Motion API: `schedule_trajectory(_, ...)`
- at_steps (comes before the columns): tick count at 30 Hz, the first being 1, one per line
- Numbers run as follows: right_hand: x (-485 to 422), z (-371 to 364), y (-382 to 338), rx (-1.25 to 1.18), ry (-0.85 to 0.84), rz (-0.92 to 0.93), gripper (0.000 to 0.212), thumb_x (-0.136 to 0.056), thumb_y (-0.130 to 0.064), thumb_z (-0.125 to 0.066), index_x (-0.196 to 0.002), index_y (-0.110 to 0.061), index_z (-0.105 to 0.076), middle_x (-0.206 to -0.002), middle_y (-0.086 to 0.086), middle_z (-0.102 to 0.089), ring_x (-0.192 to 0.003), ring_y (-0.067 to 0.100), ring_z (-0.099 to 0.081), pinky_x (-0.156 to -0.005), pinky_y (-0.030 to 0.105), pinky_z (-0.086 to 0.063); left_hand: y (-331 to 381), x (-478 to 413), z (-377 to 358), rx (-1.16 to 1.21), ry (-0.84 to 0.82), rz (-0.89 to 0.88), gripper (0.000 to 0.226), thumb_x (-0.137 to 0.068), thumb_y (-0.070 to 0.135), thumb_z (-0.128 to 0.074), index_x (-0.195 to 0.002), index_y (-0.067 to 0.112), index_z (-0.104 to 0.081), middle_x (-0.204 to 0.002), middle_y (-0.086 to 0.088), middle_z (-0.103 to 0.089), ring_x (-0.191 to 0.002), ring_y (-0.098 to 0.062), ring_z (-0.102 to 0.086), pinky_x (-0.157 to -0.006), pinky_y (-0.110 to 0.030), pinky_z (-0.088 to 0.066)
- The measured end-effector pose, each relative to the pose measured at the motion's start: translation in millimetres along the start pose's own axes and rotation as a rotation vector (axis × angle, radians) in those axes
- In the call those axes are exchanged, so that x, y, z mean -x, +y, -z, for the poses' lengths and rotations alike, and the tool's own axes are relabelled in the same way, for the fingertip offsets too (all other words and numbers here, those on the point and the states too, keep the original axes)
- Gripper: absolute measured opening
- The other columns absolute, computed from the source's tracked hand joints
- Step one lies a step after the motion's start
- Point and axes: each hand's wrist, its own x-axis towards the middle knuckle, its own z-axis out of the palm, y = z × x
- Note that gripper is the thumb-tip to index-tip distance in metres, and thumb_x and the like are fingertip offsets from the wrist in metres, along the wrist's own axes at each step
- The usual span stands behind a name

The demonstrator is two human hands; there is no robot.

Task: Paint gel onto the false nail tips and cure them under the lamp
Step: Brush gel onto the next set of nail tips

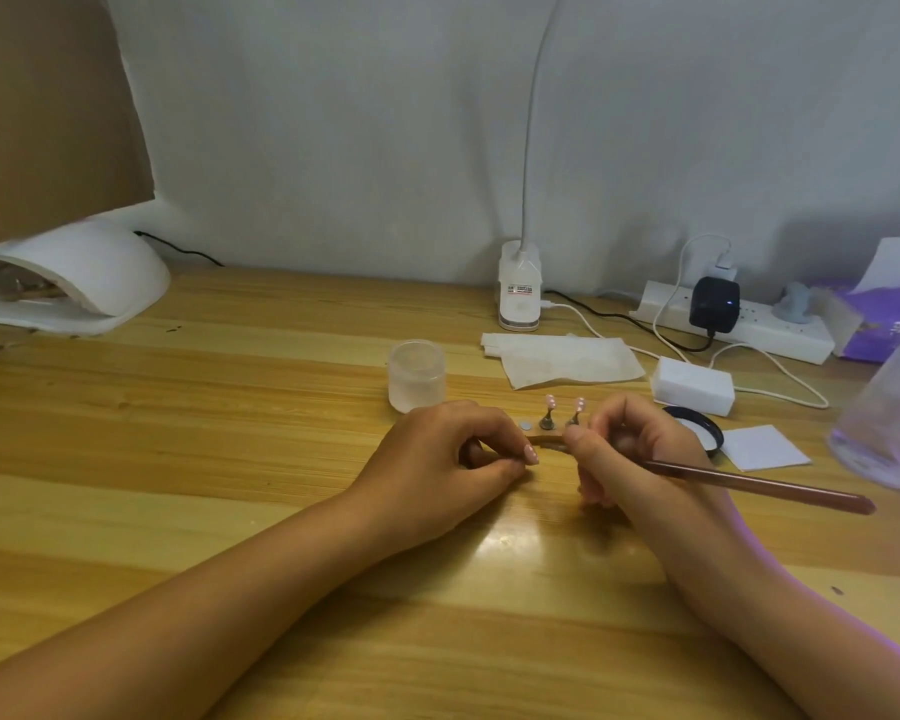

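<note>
Painting seems midway: left hand (437, 459) pinches a tip (531, 453), right hand (635, 449) grips the brush (749, 483) beside it. Two more tips (550, 402) stand on holders (546, 422) just behind. Curing looks undone; the lamp (74, 272) sits well apart, far left.

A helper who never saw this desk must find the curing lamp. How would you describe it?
Start at the wooden desk and go to its far left corner, beside the brown cardboard. The curing lamp sits there: a white dome with an open front, unlike the thin-necked desk lamp farther right.
</note>
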Motion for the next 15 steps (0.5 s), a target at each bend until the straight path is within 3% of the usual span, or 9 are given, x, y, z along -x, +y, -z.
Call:
schedule_trajectory(4, 0.0, -0.7, -0.8, -0.019, -0.003, 0.004, 0.021, -0.075, -0.039, -0.068, -0.082, -0.021, -0.061, -0.058, 0.002, -0.064, -0.054, 0.010, -0.060, -0.053, 0.021, -0.048, 0.2, 0.1, 0.2, 0.000, 0.018, 0.002, 0.011, -0.086, 0.018, -0.074, -0.090, 0.028, -0.076, -0.087, 0.018, -0.070, -0.073, -0.007, -0.060, -0.066, -0.015, -0.045)
schedule_trajectory(8, -0.4, -1.0, -2.0, -0.035, -0.026, 0.060, 0.011, -0.077, -0.039, -0.066, -0.083, -0.030, -0.068, -0.070, 0.000, -0.069, -0.062, 0.007, -0.064, -0.057, 0.016, -0.050, 0.0, -0.5, 0.7, 0.004, 0.009, 0.005, 0.011, -0.087, 0.018, -0.073, -0.090, 0.029, -0.076, -0.087, 0.017, -0.071, -0.074, -0.008, -0.061, -0.068, -0.020, -0.049)
schedule_trajectory(11, 1.2, -1.3, -2.1, -0.073, -0.008, 0.067, 0.015, -0.081, -0.038, -0.063, -0.085, -0.023, -0.068, -0.065, 0.002, -0.066, -0.059, 0.007, -0.058, -0.055, 0.018, -0.048, -0.1, -0.4, 0.3, 0.020, 0.011, 0.012, 0.011, -0.087, 0.017, -0.074, -0.089, 0.027, -0.077, -0.087, 0.018, -0.071, -0.072, -0.008, -0.061, -0.067, -0.018, -0.047)
schedule_trajectory(15, 0.2, -1.0, 0.5, -0.081, -0.023, 0.028, 0.009, -0.087, -0.016, -0.065, -0.088, -0.011, -0.058, -0.062, 0.003, -0.066, -0.056, 0.006, -0.059, -0.054, 0.018, -0.047, -1.8, -0.3, -0.2, 0.021, 0.017, 0.017, 0.011, -0.086, 0.017, -0.074, -0.090, 0.028, -0.077, -0.085, 0.018, -0.071, -0.071, -0.010, -0.062, -0.068, -0.025, -0.050)
